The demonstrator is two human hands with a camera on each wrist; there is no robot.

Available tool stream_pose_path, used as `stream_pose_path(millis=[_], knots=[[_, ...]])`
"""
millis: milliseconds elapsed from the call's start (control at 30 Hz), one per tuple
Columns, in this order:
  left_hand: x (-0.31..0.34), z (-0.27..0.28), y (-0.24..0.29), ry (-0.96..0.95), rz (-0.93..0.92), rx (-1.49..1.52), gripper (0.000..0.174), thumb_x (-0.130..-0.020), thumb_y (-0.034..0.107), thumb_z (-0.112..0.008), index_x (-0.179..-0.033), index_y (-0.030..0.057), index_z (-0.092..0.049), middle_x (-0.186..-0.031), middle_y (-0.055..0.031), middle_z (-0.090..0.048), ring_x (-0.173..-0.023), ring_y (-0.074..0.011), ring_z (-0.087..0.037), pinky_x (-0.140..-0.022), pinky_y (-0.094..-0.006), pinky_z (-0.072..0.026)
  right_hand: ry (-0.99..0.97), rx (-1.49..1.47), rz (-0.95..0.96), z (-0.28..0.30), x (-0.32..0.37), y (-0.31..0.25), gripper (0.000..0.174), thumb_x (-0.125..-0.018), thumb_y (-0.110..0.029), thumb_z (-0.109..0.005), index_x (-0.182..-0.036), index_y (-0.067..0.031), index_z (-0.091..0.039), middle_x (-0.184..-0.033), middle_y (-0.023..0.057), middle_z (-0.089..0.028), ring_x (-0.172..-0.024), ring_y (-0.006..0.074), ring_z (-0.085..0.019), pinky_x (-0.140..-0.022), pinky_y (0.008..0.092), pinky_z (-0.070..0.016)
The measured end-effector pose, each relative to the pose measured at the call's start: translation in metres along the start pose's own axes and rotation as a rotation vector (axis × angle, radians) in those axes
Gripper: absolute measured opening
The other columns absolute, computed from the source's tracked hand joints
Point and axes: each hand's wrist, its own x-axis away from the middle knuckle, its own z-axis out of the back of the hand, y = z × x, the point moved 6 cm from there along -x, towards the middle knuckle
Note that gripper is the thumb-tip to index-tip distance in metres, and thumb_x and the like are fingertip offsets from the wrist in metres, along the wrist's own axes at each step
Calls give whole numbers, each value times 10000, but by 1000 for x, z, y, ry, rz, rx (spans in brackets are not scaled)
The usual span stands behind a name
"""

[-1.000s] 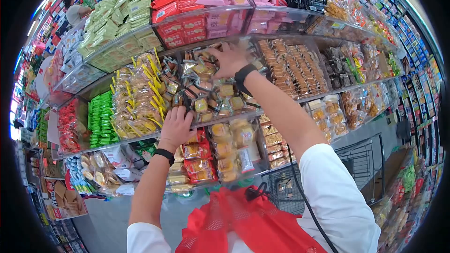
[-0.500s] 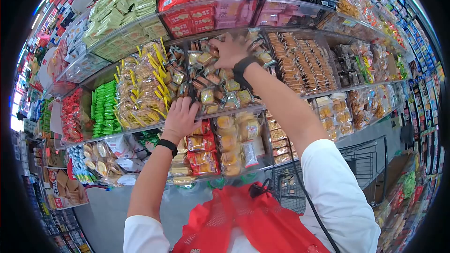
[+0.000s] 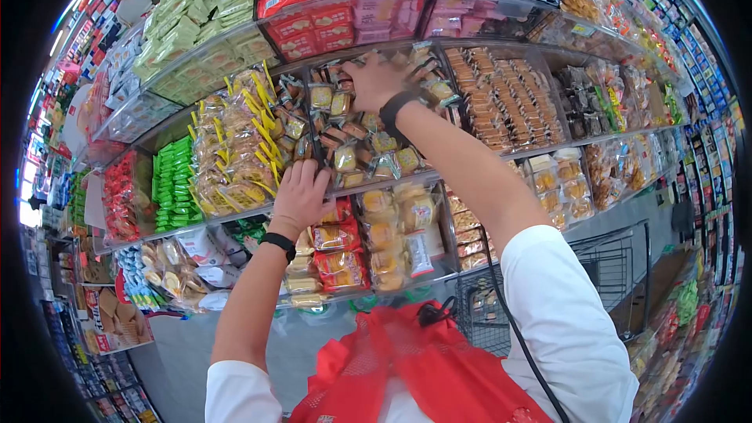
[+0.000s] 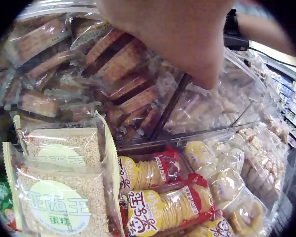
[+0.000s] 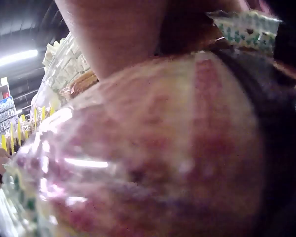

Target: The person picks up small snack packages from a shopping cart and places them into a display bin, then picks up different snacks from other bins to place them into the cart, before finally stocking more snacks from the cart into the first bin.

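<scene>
My right hand [image 3: 377, 82] reaches into a bin of small individually wrapped cakes [image 3: 345, 158]. Its thumb side is toward the left and its fingers are spread and blurred among the packets at the back. Close to the lens in the right wrist view is one clear-wrapped cake [image 5: 153, 143], with part of the hand [image 5: 113, 34] above it. My left hand [image 3: 301, 196] rests on the bin's front edge, fingers pointing away from me. From the left wrist view, that hand [image 4: 172, 34] lies over the divider beside the brown wrapped cakes [image 4: 118, 59].
Left of the bin are yellow-tied bags [image 3: 235, 157] and green packets [image 3: 174, 180]. Brown wrapped bars [image 3: 509, 98] fill the bin to the right. Below sit red-and-yellow packs [image 3: 341, 254]. A clear shelf panel [image 3: 352, 12] stands behind. A wire cart [image 3: 603, 266] is at the right.
My right hand has shifted among the cakes, and some packets left of it lie differently. My left hand stays at the bin's edge. The head view has tilted slightly.
</scene>
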Motion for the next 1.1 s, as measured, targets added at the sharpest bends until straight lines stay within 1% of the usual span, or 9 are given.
stream_pose_path(millis=[200, 367, 467, 567, 767, 867, 1000, 1033, 1100], knots=[[1, 1, 0, 3, 10, 13, 579, -722, 364, -815, -1189, 83, -622, -1128, -148, -525, -1083, -355, -530, -956, -465, -464, -158, -254, 68, -8, -33, 25, 935, -646, -370, -906, -1496, -329, -518, -1477, 251, -453, -1269, 484, -596, -970, 644, -548], [1, 0, 0, -25, 17, 27, 579, -721, 364, -814, -1190, 85, -620, -1129, -147, -524, -1079, -354, -528, -954, -463, -463, -147, 34, -94, 19, 11, -9, 871, -734, -329, -844, -1523, -336, -477, -1514, 252, -433, -1310, 485, -562, -956, 765, -466], [1, 4, 0, -9, 13, 20, 553, -714, 359, -814, -1162, 100, -622, -1112, -136, -525, -1071, -345, -532, -939, -453, -460, -129, 12, -110, -7, -11, -3, 818, -761, -309, -827, -1506, -343, -492, -1524, 245, -417, -1318, 472, -559, -935, 764, -471], [-1, 8, 4, 35, 8, 13, 492, -704, 343, -812, -1105, 126, -628, -1077, -117, -527, -1055, -329, -543, -908, -435, -457, -94, -45, 7, -18, -22, 1, 813, -754, -305, -832, -1499, -276, -508, -1492, 270, -470, -1300, 452, -588, -971, 697, -504], [-1, 5, 1, 34, 11, 39, 488, -708, 328, -805, -1114, 122, -632, -1084, -119, -531, -1061, -333, -546, -911, -436, -460, -136, -141, 145, -1, -36, 19, 818, -711, -327, -846, -1455, -141, -561, -1301, 216, -690, -1205, 379, -669, -1015, 498, -554], [1, 6, 1, 38, 9, 36, 500, -705, 331, -808, -1125, 123, -635, -1090, -119, -532, -1061, -335, -547, -913, -437, -460, -86, -232, 142, 9, -35, 30, 811, -701, -333, -845, -1445, -151, -578, -1303, 178, -704, -1206, 360, -671, -1018, 497, -552], [0, 7, 1, 31, 14, 31, 508, -703, 336, -810, -1131, 124, -636, -1094, -119, -532, -1064, -336, -548, -914, -438, -460, 124, -423, 220, 29, -25, 45, 833, -700, -357, -840, -1441, -83, -576, -1247, 197, -727, -1116, 385, -703, -978, 456, -564], [-1, 7, 2, 27, 14, 33, 510, -702, 337, -811, -1131, 125, -636, -1095, -119, -532, -1065, -337, -548, -915, -438, -459, 134, -493, 162, 32, -23, 52, 819, -704, -329, -848, -1424, -38, -587, -1129, 186, -759, -1008, 315, -742, -923, 409, -582], [0, 3, 1, 8, 15, 27, 564, -706, 355, -818, -1173, 104, -625, -1114, -132, -526, -1078, -344, -538, -944, -451, -461, 124, -790, 29, 36, -15, 66, 805, -703, -301, -861, -1408, -20, -593, -1078, 164, -753, -954, 237, -733, -872, 377, -590]])
